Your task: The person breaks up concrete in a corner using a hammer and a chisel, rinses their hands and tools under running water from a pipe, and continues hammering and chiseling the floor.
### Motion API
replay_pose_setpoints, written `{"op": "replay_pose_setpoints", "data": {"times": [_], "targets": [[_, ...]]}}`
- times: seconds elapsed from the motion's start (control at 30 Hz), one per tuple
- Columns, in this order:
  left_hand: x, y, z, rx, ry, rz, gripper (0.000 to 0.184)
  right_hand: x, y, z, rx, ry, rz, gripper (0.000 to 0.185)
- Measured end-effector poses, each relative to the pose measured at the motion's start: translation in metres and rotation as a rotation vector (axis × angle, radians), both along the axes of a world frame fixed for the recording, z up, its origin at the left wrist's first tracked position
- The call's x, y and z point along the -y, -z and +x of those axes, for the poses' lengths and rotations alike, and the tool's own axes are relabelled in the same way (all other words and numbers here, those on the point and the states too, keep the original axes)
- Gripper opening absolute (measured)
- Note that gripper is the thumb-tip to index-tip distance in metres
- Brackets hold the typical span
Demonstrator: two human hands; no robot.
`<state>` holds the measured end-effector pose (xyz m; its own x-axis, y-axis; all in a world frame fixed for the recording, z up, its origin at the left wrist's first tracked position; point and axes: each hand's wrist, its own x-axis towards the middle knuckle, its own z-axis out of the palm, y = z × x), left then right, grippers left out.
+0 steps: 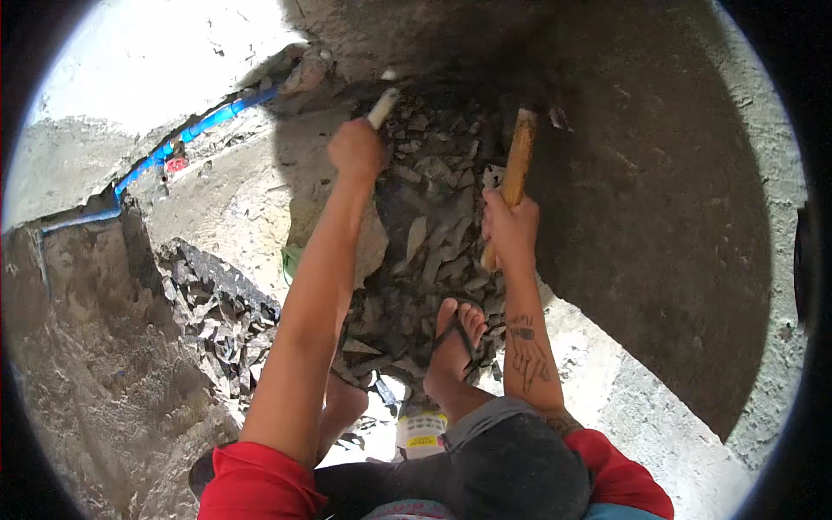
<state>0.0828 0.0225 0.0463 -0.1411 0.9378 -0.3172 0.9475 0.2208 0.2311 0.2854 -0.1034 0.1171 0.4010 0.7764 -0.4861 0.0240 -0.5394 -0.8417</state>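
Observation:
My left hand [356, 150] is closed round a pale, whitish rod [383, 108] that sticks out above the fist, over the rubble's upper left part. Farther right, my right hand [511, 227] grips a wooden handle [519, 160]. The handle slants upward, and its upper end lies in dark shadow, where any tool head is too dark to make out. Between and beneath the hands lie broken grey stone chips [433, 234]. A larger flat slab [368, 243] rests beside my left forearm.
A blue pipe [208, 121] runs along a groove at the upper left. More rubble [217, 321] lies at the lower left. A foot in a flip-flop [457, 338] stands on the chips. Behind it is a white container with a yellow label [422, 431]. Rough concrete [650, 217] rises at the right.

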Motion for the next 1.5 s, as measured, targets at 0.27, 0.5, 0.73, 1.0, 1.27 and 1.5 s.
{"op": "replay_pose_setpoints", "data": {"times": [0.27, 0.5, 0.73, 1.0, 1.27, 1.5], "targets": [[0.009, 0.017, 0.002, 0.036, 0.245, 0.369, 0.013, 0.003, 0.019, -0.01, 0.008, -0.055, 0.044, 0.02], [-0.034, 0.019, -0.023, 0.063, 0.248, 0.219, 0.016, -0.027, 0.065, -0.025, 0.291, -0.319, 0.08, 0.033], [-0.033, 0.023, -0.025, 0.006, 0.198, 0.237, 0.015, -0.012, 0.065, -0.04, 0.39, -0.435, -0.126, 0.035], [-0.03, 0.03, -0.021, -0.048, 0.205, 0.202, 0.013, -0.052, 0.075, -0.046, 0.316, -0.423, -0.054, 0.031], [-0.011, 0.03, -0.026, -0.027, 0.451, 0.233, 0.015, -0.021, 0.058, -0.028, 0.211, -0.369, -0.115, 0.022], [-0.035, 0.043, -0.02, 0.124, 0.13, 0.301, 0.049, -0.029, 0.052, -0.045, 0.077, -0.145, 0.106, 0.034]]}}
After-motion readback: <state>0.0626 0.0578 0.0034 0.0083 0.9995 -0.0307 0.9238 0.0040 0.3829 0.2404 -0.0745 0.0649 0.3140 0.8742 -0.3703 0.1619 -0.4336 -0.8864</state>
